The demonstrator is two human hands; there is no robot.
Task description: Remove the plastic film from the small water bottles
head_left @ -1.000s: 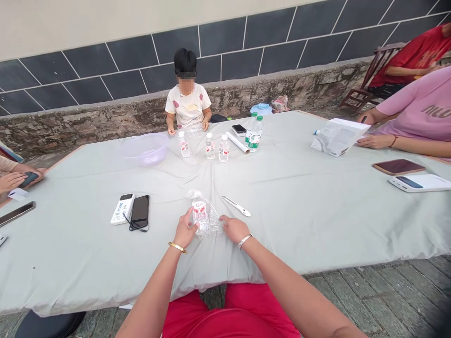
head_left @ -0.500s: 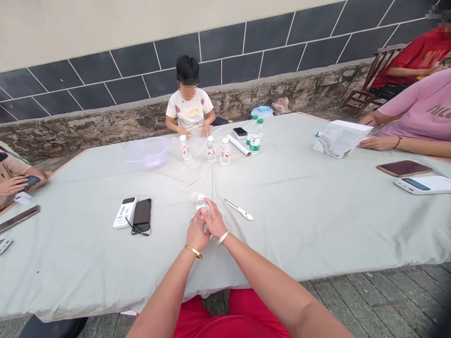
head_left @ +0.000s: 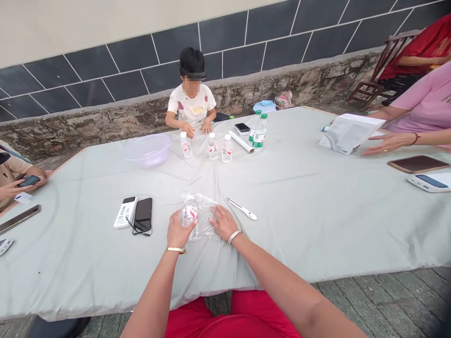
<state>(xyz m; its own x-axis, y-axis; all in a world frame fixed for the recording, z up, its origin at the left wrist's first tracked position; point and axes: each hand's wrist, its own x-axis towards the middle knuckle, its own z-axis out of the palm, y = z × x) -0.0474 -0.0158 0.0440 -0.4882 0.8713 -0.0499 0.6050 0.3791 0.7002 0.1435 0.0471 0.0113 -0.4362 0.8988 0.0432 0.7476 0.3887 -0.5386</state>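
The left hand [head_left: 178,231] holds a small clear plastic bottle with white cap and red-and-white label [head_left: 190,213] between its thumb and its fingers. This bottle is at the near middle of the grey cloth-covered worktop [head_left: 289,230], on a crumpled sheet of transparent film [head_left: 206,213]; whether it lies or stands, I cannot tell surely. The right hand [head_left: 225,224] has its fingers open and spread, and they touch the film beside the bottle. A slim white pen-shaped tool [head_left: 242,209] lies near this hand, on its right. To the left of the left hand, a white rectangular power bank [head_left: 126,213] lies beside a black phone [head_left: 143,212].
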